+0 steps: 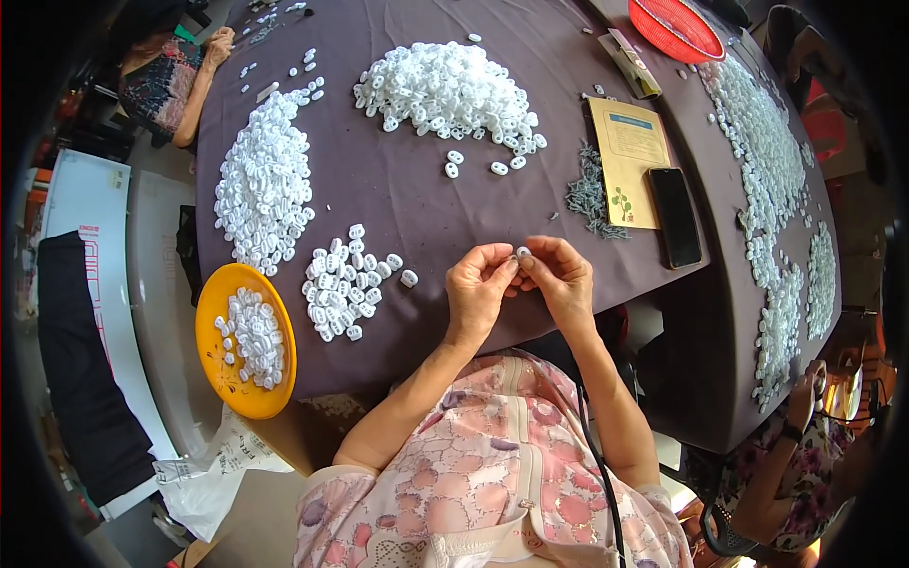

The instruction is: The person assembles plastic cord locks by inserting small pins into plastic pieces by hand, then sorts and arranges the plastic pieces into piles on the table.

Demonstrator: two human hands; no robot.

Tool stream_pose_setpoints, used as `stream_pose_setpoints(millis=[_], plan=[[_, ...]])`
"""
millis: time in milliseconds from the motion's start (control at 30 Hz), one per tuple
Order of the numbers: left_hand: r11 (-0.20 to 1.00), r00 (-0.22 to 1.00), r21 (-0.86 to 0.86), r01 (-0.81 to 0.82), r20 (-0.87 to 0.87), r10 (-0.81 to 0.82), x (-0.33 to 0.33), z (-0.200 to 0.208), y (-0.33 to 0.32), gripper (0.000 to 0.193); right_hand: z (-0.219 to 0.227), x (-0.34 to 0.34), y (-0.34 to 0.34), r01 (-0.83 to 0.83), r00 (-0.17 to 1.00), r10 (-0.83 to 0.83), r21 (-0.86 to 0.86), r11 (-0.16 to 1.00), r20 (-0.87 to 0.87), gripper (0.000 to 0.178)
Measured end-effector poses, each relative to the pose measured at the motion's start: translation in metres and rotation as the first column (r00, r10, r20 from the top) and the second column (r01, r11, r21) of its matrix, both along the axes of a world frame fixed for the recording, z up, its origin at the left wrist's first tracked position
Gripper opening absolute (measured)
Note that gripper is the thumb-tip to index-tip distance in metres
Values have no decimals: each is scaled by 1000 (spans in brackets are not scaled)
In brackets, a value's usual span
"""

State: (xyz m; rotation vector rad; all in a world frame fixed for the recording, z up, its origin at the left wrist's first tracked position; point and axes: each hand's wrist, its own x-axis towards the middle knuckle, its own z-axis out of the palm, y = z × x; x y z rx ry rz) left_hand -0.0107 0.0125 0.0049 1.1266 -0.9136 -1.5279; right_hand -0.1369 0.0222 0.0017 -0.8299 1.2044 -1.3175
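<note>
Over the near edge of the table, my left hand (476,292) and my right hand (562,284) meet with thumbs and fingertips pinched together. Between the fingertips shows a small white oval plastic piece (522,253), mostly covered by the fingers. Loose on the cloth to the left lies a small heap of like white two-holed pieces (339,284). Farther off is a large heap of them (440,90), with a few strays in front. To the right of my hands sits a scatter of small grey parts (592,194).
A yellow plate (213,327) with white pieces stands at the left edge, below a long white heap (263,180). A black phone (675,218) overlaps a tan booklet (630,142). A red basket (677,28) is far right. Other people sit at the table's left and right.
</note>
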Motion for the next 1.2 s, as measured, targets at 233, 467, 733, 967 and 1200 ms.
stream_pose_setpoints(millis=[233,467,733,967,1200], plan=[[992,998,121,-35,-42,40,-1,-5,-5,5,-4,-1,0,9,993,-12,-34,999,-117,10],[991,998,130,-42,-40,47,-5,-7,-7,3,-6,0,2,67,971,-87,-96,993,-222,10],[984,997,160,-76,-8,78,-10,-1,-11,4,-5,-4,4,-5,932,-76,-223,975,-354,21],[979,994,177,-105,-11,108,-14,-1,-8,5,0,-4,3,-56,825,-151,-345,937,-544,36],[977,996,196,-86,-5,89,-16,7,-8,6,0,-5,3,-91,813,-149,-377,922,-563,36]])
